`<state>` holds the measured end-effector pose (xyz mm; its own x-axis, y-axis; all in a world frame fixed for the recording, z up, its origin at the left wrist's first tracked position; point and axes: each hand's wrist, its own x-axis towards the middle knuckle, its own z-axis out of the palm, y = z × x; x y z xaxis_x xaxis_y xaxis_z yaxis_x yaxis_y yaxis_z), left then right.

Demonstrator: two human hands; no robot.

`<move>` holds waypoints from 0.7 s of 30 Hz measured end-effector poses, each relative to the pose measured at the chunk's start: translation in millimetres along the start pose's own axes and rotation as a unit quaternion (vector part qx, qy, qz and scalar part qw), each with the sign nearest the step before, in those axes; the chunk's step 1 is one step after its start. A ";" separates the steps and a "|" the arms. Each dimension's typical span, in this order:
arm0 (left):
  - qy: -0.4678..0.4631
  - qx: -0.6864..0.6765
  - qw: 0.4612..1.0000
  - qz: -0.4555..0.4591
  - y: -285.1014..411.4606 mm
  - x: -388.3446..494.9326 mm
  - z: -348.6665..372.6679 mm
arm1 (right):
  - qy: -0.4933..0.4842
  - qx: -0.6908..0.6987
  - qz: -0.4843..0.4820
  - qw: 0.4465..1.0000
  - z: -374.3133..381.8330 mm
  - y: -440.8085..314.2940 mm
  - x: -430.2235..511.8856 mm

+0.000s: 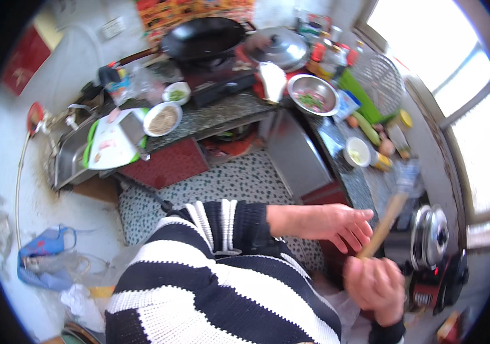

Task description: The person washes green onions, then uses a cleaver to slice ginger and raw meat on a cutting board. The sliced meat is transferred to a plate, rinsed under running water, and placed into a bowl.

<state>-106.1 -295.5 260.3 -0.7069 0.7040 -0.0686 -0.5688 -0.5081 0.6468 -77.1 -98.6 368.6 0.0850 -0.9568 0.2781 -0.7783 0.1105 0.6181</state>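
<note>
My right hand [376, 286] grips the lower end of a long wooden handle. The tool looks like a wok spatula [385, 221]; its blurred metal head points up and away over the right counter. My left hand [344, 223] reaches across from the left, palm up with fingers spread, close beside the handle and holding nothing. Beyond the tool's head, on the right counter, stand a white bowl [357, 152] of pale chopped food and a steel bowl [313, 95] of pinkish food with chopped greens.
A black wok [204, 38] sits on the stove beside a metal lid [277, 47]. To the left, a cleaver [133, 128] lies on a white cutting board [109, 148] near a bowl [162, 119] of brownish food. At right is a lidded pot [428, 236].
</note>
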 end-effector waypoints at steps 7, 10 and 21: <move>0.433 0.318 0.824 0.182 17.2 -134.2 -108.4 | 0.004 0.450 0.158 0.879 159.9 -76.6 141.8; 0.515 0.678 0.475 0.223 3.7 -221.1 -150.1 | 0.003 0.831 0.389 0.397 202.1 -110.8 197.2; 0.630 0.688 0.343 0.110 -0.5 -354.4 -166.7 | 0.014 0.835 0.461 0.301 312.2 -64.1 286.1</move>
<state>74.6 -627.5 157.7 -0.7829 -0.4900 0.3833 -0.3194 0.8453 0.4283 -197.1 -463.4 179.0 -0.6584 -0.7214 -0.2146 0.2950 0.0150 -0.9554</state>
